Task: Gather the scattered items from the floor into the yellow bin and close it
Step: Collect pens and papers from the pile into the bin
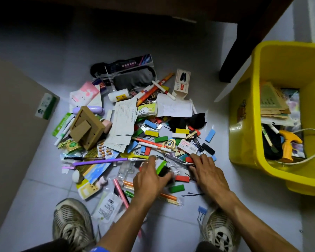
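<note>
1. Two worn sneakers, the left shoe [72, 222] and the right shoe [219, 231], stand on the pale tiled floor [244, 215] at the bottom of the view, with a blue binder clip [201, 211] just beside the right one.
2. The left hand [149, 179] is curled around a small bundle: a green block [161, 167] and something dark, gripped between thumb and fingers.
3. The right hand [210, 174] lies flat with fingers spread, pressing on blocks and a clear packet; whether it grips anything I cannot tell.
4. Both hands are at the near edge of the pile [135, 128]: coloured blocks, pens, papers, a cardboard frame [86, 127], a stapler box [182, 82], hairpins.
5. The yellow bin [247, 113] sits open to the right of the pile, well apart from it, holding papers [273, 104], a yellow toy hammer [288, 144] and white cord.
</note>
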A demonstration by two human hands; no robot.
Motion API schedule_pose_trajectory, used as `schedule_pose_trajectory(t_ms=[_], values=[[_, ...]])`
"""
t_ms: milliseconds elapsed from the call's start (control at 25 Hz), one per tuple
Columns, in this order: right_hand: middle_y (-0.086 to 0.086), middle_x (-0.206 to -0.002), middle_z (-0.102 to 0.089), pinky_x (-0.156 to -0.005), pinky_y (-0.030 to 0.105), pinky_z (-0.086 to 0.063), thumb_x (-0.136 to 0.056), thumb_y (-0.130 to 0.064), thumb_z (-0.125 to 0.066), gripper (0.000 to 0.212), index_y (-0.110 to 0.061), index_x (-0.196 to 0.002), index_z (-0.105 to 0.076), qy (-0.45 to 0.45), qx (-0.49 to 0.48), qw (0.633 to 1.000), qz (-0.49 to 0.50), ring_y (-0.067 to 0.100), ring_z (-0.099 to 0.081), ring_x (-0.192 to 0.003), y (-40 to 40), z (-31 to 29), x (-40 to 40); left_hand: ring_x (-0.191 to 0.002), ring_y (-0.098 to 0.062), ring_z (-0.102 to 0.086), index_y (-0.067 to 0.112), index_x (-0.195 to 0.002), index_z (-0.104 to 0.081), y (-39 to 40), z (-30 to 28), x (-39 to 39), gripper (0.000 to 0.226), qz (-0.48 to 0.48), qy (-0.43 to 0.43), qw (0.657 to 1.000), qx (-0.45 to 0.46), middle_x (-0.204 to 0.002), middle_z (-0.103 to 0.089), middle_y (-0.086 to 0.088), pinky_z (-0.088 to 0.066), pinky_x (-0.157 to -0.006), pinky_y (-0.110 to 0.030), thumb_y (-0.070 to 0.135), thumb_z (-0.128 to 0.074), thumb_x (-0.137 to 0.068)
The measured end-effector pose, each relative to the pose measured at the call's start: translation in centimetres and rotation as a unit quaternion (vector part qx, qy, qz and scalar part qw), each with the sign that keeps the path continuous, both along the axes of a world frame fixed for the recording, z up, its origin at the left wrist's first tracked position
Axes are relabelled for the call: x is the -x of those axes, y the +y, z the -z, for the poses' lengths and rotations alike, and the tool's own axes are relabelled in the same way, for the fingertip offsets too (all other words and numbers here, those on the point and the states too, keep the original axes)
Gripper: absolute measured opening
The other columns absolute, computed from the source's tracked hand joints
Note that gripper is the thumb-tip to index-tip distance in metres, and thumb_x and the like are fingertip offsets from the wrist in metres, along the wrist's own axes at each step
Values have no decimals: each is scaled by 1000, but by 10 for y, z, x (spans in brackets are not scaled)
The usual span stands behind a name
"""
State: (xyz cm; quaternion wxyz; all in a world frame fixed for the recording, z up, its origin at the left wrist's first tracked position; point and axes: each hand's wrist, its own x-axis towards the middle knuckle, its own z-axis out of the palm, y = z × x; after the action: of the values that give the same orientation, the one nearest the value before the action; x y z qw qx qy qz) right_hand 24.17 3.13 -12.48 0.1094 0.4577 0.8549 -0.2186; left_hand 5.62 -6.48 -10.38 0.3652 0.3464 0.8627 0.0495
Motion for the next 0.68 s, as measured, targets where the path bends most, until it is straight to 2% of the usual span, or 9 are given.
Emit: schedule_pose_trajectory(t_ms=[120,240,320,400,440,520,600,680], values=[[-2,-128,-48,-77,30,-38,-101,-45,-36,39,-32,-138,-32,76,58,993,70,17,-47,-112,1,-7,6,-114,-30,-55,31,-133,-38,-2,10,-3,81,68,25,997,8,-134,-47,-8,-50,-87,-43,76,-61,-70],[-7,-116,-58,-74,30,-47,-102,-40,-40,22,-39,-123,-41,195,164,954,161,13,-59,-99,6,-20,14,-111,-31,-56,32,-128,-43,-2,11,-1,73,59,24,998,-8,-132,-43,-7,-51,-85,-43,75,-61,-71],[-9,-100,-62,-60,25,-50,-102,-34,-43,14,-44,-111,-46,281,267,891,236,6,-63,-74,6,-30,21,-109,-32,-58,32,-126,-43,-3,12,-1,66,23,19,999,-25,-135,-36,-7,-51,-85,-42,65,-68,-74],[4,-103,-62,-46,26,-51,-102,-24,-46,18,-40,-109,-50,334,335,823,315,6,-60,-54,8,-39,27,-111,-32,-58,29,-131,-44,-3,12,-2,67,-17,4,999,-34,-140,-30,-6,-50,-88,-41,53,-74,-76],[14,-107,-60,-43,28,-51,-102,-20,-47,18,-35,-111,-52,358,360,788,350,8,-61,-53,9,-43,30,-110,-31,-58,27,-130,-46,0,11,-3,66,-40,-9,998,-38,-139,-30,-6,-49,-89,-39,47,-76,-75],[23,-112,-56,-42,30,-54,-102,-17,-47,20,-27,-119,-52,402,387,726,402,18,-67,-65,12,-53,30,-102,-28,-59,23,-123,-53,6,7,-5,58,-81,-35,995,-51,-135,-33,-6,-48,-88,-34,37,-80,-73],[19,-119,-57,-47,34,-56,-101,-19,-49,25,-27,-125,-53,432,393,692,425,30,-67,-80,15,-64,29,-92,-21,-55,19,-113,-59,9,4,-5,49,-110,-55,990,-72,-132,-36,-5,-46,-81,-29,32,-81,-72],[13,-123,-60,-52,37,-56,-99,-23,-51,24,-33,-120,-58,461,399,662,436,37,-66,-91,18,-79,27,-90,-13,-48,16,-114,-62,6,4,-5,46,-128,-50,985,-100,-131,-41,-2,-45,-79,-23,29,-80,-74]])
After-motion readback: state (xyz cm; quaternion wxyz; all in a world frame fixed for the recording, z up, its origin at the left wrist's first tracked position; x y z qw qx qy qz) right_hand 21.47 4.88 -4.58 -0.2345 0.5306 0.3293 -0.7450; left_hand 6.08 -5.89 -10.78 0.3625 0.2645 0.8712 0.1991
